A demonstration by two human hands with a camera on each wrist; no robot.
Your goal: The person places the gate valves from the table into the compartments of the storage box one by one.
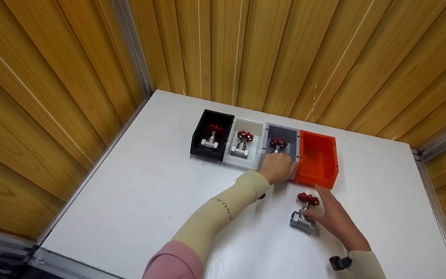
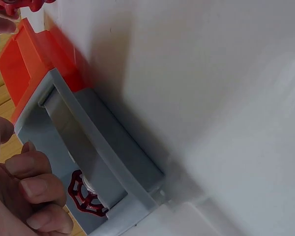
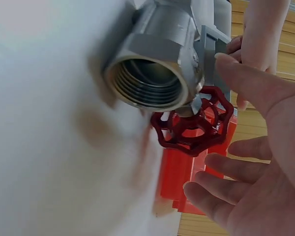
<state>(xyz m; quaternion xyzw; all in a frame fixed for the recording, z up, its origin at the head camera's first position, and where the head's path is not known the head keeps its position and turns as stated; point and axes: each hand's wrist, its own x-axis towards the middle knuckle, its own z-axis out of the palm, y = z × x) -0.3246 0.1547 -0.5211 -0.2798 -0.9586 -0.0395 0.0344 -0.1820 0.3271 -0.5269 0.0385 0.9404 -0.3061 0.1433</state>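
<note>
My left hand (image 1: 277, 167) is over the front of the grey bin (image 1: 283, 131), its fingers loosely bent with nothing between them. Inside that bin lies a gate valve with a red handwheel (image 2: 86, 195), close beside the fingertips in the left wrist view; the hand hides most of its body in the head view. On the white table, another gate valve (image 1: 302, 221) stands in front of the orange bin (image 1: 318, 155), its red wheel (image 3: 194, 123) toward the bins. Around its near side my right hand (image 1: 331, 213) is spread, thumb by the valve, fingers straight and apart.
A black bin (image 1: 199, 133) and a white bin (image 1: 229, 153) continue the row to the left, each with a red-wheeled valve in it. The white table (image 1: 130, 186) ends at wood-patterned walls (image 1: 269, 58) behind and at the sides, with metal frame posts at the corners.
</note>
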